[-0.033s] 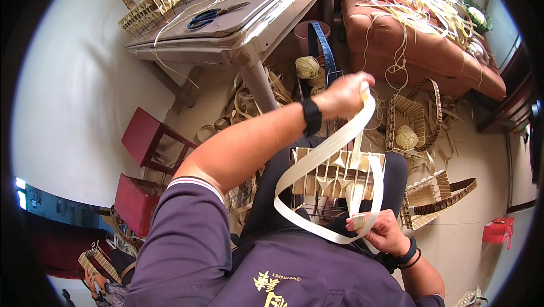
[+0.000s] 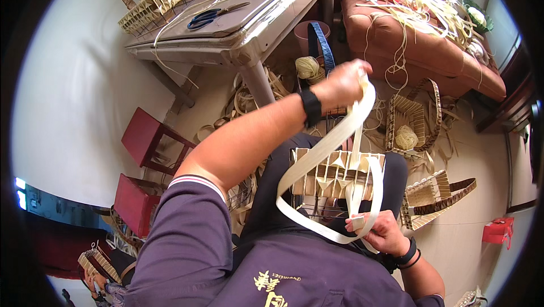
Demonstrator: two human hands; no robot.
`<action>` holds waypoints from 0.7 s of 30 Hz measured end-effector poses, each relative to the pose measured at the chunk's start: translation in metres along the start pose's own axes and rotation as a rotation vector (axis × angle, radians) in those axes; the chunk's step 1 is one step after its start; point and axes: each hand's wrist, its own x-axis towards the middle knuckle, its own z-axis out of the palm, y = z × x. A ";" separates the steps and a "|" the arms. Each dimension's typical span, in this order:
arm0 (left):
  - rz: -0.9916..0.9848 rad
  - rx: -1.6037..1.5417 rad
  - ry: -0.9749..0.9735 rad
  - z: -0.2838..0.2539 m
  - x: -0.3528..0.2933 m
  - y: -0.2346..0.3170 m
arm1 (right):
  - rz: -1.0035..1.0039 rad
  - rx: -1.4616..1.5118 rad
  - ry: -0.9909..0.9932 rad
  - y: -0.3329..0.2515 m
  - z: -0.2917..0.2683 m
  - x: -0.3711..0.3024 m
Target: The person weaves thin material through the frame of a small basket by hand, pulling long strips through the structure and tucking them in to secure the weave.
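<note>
My left hand (image 2: 341,84) is raised beyond the basket, its fingers closed round a long cream weaving strip (image 2: 317,160). A wide loop of this strip hangs down in front of me. Close to the basket's near edge, my right hand (image 2: 386,232) pinches a part of the strip between thumb and fingers. The half-woven basket (image 2: 334,179), cream and brown on a wire frame, rests on my lap. The strip runs past its right part, where folded cream peaks stand out between the wires.
A table (image 2: 226,29) with blue-handled scissors (image 2: 209,18) stands at the far left. Loose strips (image 2: 419,9) cover a brown sofa (image 2: 391,41). Handled baskets (image 2: 428,196) sit on the floor at right. Red stools (image 2: 141,137) stand left. Another person's hand (image 2: 95,282) shows lower left.
My left hand has risen slightly away from me, drawing the strip with it, and the loop's left side has narrowed a little. My right hand stays in place.
</note>
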 end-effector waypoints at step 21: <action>-0.004 0.776 -0.135 -0.011 0.013 0.019 | -0.096 0.047 -0.012 -0.012 0.000 0.002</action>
